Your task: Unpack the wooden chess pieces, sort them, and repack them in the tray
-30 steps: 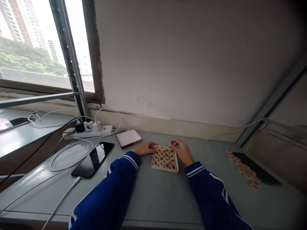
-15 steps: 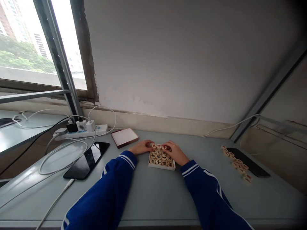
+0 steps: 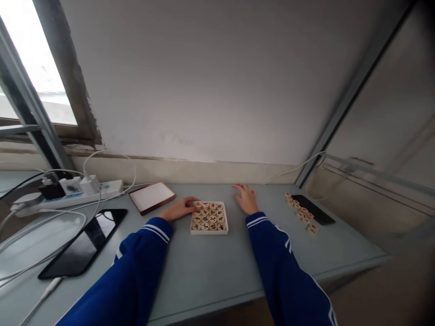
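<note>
A small white tray [image 3: 208,232] lies on the grey table, filled with several round wooden chess pieces [image 3: 208,216] marked in black and red. My left hand [image 3: 179,208] rests against the tray's left far corner, fingers curled at its edge. My right hand [image 3: 245,198] hovers over the table to the right of the tray, fingers spread and holding nothing. A row of several more chess pieces [image 3: 301,212] lies farther right, beside a dark phone [image 3: 313,209].
A white-topped box lid [image 3: 152,197] lies left of the tray. A large black phone [image 3: 83,242] with a white cable, and a power strip [image 3: 68,189] with plugs, sit at the left. The table's front edge runs near my sleeves; a wall stands behind.
My right hand has left the tray's far edge and moved right, opening its fingers. My head has turned right, so everything shifted left. My left hand stays at the tray.
</note>
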Available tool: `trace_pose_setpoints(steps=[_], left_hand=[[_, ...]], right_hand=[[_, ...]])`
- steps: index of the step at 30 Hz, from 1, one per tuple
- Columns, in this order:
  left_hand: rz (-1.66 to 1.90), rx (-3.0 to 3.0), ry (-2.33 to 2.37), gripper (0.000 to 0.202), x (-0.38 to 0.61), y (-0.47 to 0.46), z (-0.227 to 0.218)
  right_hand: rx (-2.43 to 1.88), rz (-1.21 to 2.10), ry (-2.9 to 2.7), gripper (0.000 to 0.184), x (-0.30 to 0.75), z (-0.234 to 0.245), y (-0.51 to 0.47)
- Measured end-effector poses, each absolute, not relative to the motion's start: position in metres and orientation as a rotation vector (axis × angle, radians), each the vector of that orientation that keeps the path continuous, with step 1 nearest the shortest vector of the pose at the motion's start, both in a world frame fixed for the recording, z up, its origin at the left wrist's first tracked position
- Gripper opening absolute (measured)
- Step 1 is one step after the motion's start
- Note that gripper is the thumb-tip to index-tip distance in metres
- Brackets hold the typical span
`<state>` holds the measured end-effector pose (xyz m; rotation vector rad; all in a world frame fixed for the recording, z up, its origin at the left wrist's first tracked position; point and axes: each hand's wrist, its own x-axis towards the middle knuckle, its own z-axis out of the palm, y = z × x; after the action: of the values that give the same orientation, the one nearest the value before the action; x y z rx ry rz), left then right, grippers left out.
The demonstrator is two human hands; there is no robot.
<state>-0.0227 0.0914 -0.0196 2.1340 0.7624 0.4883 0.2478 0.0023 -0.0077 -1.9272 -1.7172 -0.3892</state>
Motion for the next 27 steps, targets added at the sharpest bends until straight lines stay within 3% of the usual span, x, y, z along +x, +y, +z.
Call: trace_pose_setpoints(steps=[6,10,16,27], left_hand=[[0.499,2.134,0.770,0.054,-0.022,0.092,-0.020],[0.507,2.138,0.770,0.051,-0.023,0.092,-0.021],[0.515,2.128,0.760,0.052,-0.022,0.092,-0.021],[0.518,2.136,0.776,0.049,-0.023,0.089,-0.018]], right_hand=[[-2.460,-0.728,-0.919,0.042,0.373,-0.036,-0.036],[-2.615,-0.599,-0.658,0.052,0.420,-0.053,-0.057],[-2.676,-0.320,-0.894,0.051,0.422,-0.055,-0.054],[-2.156,-0.064,-1.504,0.044,0.378,-0.054,-0.023]])
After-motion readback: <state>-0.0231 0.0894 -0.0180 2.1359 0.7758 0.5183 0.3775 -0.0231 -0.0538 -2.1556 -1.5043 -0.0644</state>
